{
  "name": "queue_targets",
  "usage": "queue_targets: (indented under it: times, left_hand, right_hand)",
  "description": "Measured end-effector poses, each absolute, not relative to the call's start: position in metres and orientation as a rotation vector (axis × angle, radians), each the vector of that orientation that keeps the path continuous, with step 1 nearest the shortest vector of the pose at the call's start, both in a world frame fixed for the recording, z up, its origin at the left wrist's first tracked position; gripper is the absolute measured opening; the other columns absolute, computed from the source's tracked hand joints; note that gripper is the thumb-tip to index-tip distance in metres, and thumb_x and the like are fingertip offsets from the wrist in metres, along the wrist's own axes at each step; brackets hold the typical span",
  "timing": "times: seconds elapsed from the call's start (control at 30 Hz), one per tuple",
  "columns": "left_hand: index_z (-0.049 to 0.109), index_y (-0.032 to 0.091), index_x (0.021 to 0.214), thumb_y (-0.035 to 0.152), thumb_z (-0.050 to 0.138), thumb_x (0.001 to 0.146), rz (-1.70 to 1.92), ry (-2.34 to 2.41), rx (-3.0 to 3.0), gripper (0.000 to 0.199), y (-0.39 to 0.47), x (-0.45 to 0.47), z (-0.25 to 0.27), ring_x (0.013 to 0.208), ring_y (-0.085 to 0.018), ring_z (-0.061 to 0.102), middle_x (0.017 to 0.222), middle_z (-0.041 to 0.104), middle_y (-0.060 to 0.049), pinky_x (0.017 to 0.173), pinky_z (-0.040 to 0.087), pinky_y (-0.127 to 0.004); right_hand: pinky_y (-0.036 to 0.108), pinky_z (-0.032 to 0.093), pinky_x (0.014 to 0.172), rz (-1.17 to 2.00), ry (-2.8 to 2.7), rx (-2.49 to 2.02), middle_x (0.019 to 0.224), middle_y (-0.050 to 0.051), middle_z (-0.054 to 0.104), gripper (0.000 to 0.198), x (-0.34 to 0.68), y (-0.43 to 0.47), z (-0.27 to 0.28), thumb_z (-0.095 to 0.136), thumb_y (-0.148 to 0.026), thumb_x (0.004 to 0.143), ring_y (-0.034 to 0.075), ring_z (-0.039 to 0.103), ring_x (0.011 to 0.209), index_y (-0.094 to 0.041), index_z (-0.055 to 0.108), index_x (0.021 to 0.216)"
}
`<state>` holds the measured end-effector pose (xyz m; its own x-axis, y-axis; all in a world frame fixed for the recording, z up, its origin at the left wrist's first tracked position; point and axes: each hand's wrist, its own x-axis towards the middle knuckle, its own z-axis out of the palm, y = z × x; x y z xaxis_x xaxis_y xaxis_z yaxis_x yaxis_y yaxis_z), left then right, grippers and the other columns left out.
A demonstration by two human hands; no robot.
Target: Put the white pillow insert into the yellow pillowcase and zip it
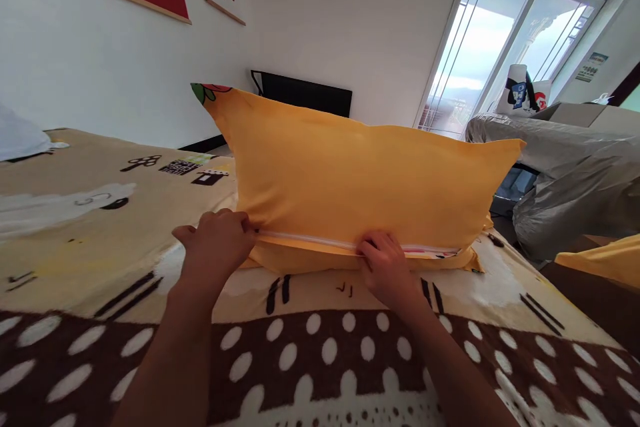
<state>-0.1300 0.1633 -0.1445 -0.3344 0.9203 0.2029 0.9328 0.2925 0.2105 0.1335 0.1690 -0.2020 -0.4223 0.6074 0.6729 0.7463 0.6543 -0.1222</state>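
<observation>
An orange-yellow pillow in a zippered case (pixel 370 173) stands on its long side on the bed, with a green and red printed patch at its upper left corner. Along its lower edge runs a pale zipper (pixel 310 238). My left hand (pixel 220 240) is closed on the case's fabric at the zipper's left end, thumb sticking out to the left. Farther right, my right hand (pixel 385 263) pinches the zipper line; any pull tab is hidden under the fingers. To the right of that hand, the seam gapes and a strip of white and pink shows.
A patterned beige and brown blanket (pixel 330 347) covers the bed. At the right are plastic-wrapped bulky items (pixel 585 173), a white bag (pixel 517 90) and another orange-yellow cloth (pixel 605 260). Behind the pillow is a black panel (pixel 307 90); a glass sliding door (pixel 500 47) stands beyond.
</observation>
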Motion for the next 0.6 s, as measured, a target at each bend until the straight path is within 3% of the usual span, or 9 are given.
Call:
queue_targets:
  times: [0.13, 0.33, 0.6]
  left_hand:
    - [0.063, 0.016, 0.084, 0.029, 0.032, 0.08, -0.406, -2.512, -1.708, 0.034, 0.167, -0.135, -0.149, 0.104, -0.033, 0.046, 0.105, 0.057, -0.019, 0.078, 0.029, -0.047]
    - [0.059, 0.015, 0.075, 0.035, 0.038, 0.076, -0.489, -2.559, -1.69, 0.029, 0.169, -0.136, -0.149, 0.101, -0.034, 0.046, 0.1, 0.056, -0.018, 0.077, 0.027, -0.046]
    - [0.051, 0.014, 0.072, 0.026, 0.034, 0.079, -0.627, -2.371, -1.574, 0.022, 0.172, -0.133, -0.16, 0.103, -0.031, 0.044, 0.099, 0.056, -0.017, 0.08, 0.027, -0.047]
  right_hand:
    - [0.032, 0.037, 0.077, -0.262, -2.189, -1.063, 0.086, 0.006, 0.059, 0.014, 0.134, 0.168, -0.2, 0.05, -0.01, 0.082, 0.018, 0.048, 0.083, -0.017, 0.06, 0.076]
    - [0.032, 0.037, 0.078, -0.246, -2.209, -1.066, 0.088, 0.006, 0.06, 0.012, 0.135, 0.168, -0.2, 0.051, -0.009, 0.081, 0.018, 0.049, 0.085, -0.017, 0.06, 0.08]
    - [0.031, 0.037, 0.079, -0.234, -2.219, -1.065, 0.089, 0.006, 0.06, 0.012, 0.135, 0.168, -0.199, 0.051, -0.009, 0.082, 0.018, 0.051, 0.085, -0.016, 0.06, 0.081]
